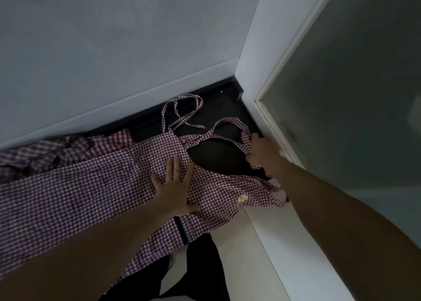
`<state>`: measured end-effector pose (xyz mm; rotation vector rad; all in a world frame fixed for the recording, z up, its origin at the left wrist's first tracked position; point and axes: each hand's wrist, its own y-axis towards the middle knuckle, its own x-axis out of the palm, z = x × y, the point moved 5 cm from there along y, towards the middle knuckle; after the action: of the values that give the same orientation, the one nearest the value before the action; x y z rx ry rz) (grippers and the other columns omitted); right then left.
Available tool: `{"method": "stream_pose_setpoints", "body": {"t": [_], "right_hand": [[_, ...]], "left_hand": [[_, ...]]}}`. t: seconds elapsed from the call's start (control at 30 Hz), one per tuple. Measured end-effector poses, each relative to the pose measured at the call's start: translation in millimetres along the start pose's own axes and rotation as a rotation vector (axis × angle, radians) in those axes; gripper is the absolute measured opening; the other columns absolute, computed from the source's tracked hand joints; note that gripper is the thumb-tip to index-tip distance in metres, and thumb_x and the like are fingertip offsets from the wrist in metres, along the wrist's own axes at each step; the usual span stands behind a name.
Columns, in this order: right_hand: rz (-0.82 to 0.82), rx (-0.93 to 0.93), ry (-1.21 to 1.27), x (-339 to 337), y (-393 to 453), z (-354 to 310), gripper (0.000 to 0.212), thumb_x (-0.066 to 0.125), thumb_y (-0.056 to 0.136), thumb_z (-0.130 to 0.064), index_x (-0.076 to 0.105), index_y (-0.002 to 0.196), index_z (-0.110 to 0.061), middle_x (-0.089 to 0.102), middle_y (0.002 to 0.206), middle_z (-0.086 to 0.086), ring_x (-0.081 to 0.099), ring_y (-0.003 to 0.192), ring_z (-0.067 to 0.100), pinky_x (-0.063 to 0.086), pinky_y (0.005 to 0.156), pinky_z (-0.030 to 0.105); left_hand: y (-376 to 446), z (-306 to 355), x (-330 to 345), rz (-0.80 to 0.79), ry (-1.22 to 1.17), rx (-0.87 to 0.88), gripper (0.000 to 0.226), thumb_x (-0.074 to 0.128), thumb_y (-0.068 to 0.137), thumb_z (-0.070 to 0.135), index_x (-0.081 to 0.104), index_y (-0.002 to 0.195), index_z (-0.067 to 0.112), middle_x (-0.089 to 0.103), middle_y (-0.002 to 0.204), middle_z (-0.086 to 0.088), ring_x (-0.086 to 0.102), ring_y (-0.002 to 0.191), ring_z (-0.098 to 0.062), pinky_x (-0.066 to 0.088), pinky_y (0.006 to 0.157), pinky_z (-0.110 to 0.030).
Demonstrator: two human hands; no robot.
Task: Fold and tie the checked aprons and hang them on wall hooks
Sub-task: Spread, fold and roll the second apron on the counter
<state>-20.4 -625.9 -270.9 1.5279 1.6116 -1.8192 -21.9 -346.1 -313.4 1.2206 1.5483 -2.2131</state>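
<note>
1. Head view is looking down along two bare forearms reaching forward over a dark tabletop (pixel 218 118) that is running into a corner of pale walls.
2. Left hand (pixel 175 188) is lying flat, palm down, on the checked apron (pixel 91 193); this grip is spread, fingers straight and fanned, thumb splayed out to the right, pressing the cloth rather than gripping it.
3. Right hand (pixel 262 151) is reaching further ahead, close beside the white door frame (pixel 268 118); its knuckles are facing up and its fingers are curling down, this grip pinching the neck strap (pixel 230 123) where the strap is meeting the apron's upper edge.
4. Between the two grips the apron's bib edge is curving around a bare patch of dark tabletop.
5. The apron is thin woven cloth in small maroon-and-white checks, lying mostly smooth to the left of the left grip and draping off the tabletop's near edge below it.
6. A small white daisy motif (pixel 242 198) is sitting on the cloth below the right grip.
7. A narrow tie (pixel 182 111) of the same check is looping loosely beyond the left grip.
8. A second checked apron (pixel 57 152) is lying crumpled far left of the grips, against the wall.
9. Frosted glass (pixel 353 95) is filling the panel to the right of the right grip.
</note>
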Motion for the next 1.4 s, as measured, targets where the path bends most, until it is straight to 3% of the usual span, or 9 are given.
{"method": "stream_pose_setpoints", "body": {"t": [0.1, 0.37, 0.5, 0.67, 0.83, 0.97, 1.07, 1.27, 1.4], "right_hand": [[0.023, -0.026, -0.069, -33.1, 7.0, -4.5, 0.015, 0.060, 0.090, -0.017, 0.061, 0.099, -0.006, 0.065, 0.100, 0.017, 0.064, 0.090, 0.033, 0.046, 0.072, 0.032], [0.075, -0.068, -0.019, -156.4, -5.7, -17.7, 0.027, 0.077, 0.082, -0.008, 0.064, 0.106, -0.006, 0.065, 0.100, 0.009, 0.064, 0.096, 0.031, 0.048, 0.078, 0.032], [0.358, -0.297, 0.126, -187.4, -18.5, -38.8, 0.024, 0.073, 0.078, 0.001, 0.065, 0.092, -0.016, 0.061, 0.095, 0.004, 0.061, 0.095, 0.026, 0.043, 0.076, 0.027], [0.432, -0.517, 0.097, -190.7, -28.1, -60.1, 0.029, 0.065, 0.083, 0.002, 0.066, 0.111, -0.005, 0.049, 0.123, 0.017, 0.050, 0.113, 0.030, 0.042, 0.101, 0.034], [0.146, -0.294, -0.154, -187.0, -25.2, -56.6, 0.091, 0.081, 0.076, -0.007, 0.032, 0.152, -0.017, 0.036, 0.148, 0.018, 0.042, 0.133, 0.034, 0.042, 0.106, 0.038], [0.296, -0.366, -0.118, -178.3, -35.1, -75.8, 0.052, 0.071, 0.087, -0.017, 0.050, 0.135, -0.013, 0.058, 0.123, 0.010, 0.058, 0.105, 0.027, 0.046, 0.089, 0.031], [0.045, -0.415, -0.119, -145.9, -37.7, -101.4, 0.030, 0.065, 0.093, -0.024, 0.061, 0.121, -0.013, 0.066, 0.114, 0.005, 0.062, 0.102, 0.022, 0.049, 0.090, 0.032], [-0.225, -0.524, -0.170, -58.9, -46.4, -180.3, 0.027, 0.064, 0.095, -0.027, 0.069, 0.113, -0.007, 0.071, 0.112, 0.008, 0.066, 0.100, 0.022, 0.052, 0.096, 0.039], [-0.219, -0.614, -0.102, -11.7, -55.6, -243.5, 0.021, 0.059, 0.096, -0.019, 0.068, 0.112, -0.009, 0.066, 0.117, 0.008, 0.062, 0.106, 0.023, 0.050, 0.098, 0.040]], "left_hand": [[0.9, 2.0, -0.4, -0.024, -0.004, -0.013, 0.138, 0.059, 0.066, 0.085, -0.043, 0.141, 0.029, -0.054, 0.143, -0.015, -0.044, 0.136, -0.037, -0.004, 0.107, -0.077], [0.8, 3.7, -0.5, -0.041, -0.009, -0.044, 0.138, 0.060, 0.070, 0.082, -0.050, 0.131, 0.025, -0.056, 0.140, -0.017, -0.046, 0.134, -0.039, -0.005, 0.106, -0.079], [2.8, 4.1, 0.2, -0.037, 0.003, -0.044, 0.139, 0.057, 0.068, 0.085, -0.047, 0.136, 0.023, -0.055, 0.140, -0.019, -0.045, 0.134, -0.040, -0.005, 0.105, -0.080], [1.9, 4.9, -1.7, -0.023, 0.008, -0.029, 0.138, 0.057, 0.068, 0.086, -0.040, 0.144, 0.023, -0.054, 0.141, -0.020, -0.045, 0.135, -0.040, -0.004, 0.104, -0.081], [-2.4, 6.6, -13.5, -0.065, -0.049, 0.005, 0.134, 0.062, 0.069, 0.081, -0.030, 0.150, 0.026, -0.045, 0.150, -0.017, -0.038, 0.140, -0.038, -0.003, 0.104, -0.080], [-5.7, -7.8, -51.2, 0.172, -0.297, 0.009, 0.094, 0.062, 0.084, 0.059, 0.012, 0.155, 0.024, 0.012, 0.161, -0.011, 0.012, 0.148, -0.031, 0.019, 0.115, -0.061], [-22.8, -43.5, -84.0, 0.526, -0.388, -0.046, 0.054, 0.062, 0.089, 0.025, 0.045, 0.139, 0.014, 0.045, 0.139, -0.008, 0.040, 0.130, -0.027, 0.032, 0.111, -0.043], [-65.0, -145.4, -99.8, 0.697, -0.267, -0.235, 0.039, 0.056, 0.082, 0.013, 0.059, 0.120, 0.004, 0.054, 0.121, -0.020, 0.047, 0.116, -0.039, 0.035, 0.100, -0.051], [-94.7, -209.5, -95.9, 0.582, -0.230, -0.325, 0.048, 0.060, 0.084, 0.012, 0.056, 0.132, 0.008, 0.055, 0.127, -0.020, 0.048, 0.121, -0.041, 0.035, 0.101, -0.053]]}}
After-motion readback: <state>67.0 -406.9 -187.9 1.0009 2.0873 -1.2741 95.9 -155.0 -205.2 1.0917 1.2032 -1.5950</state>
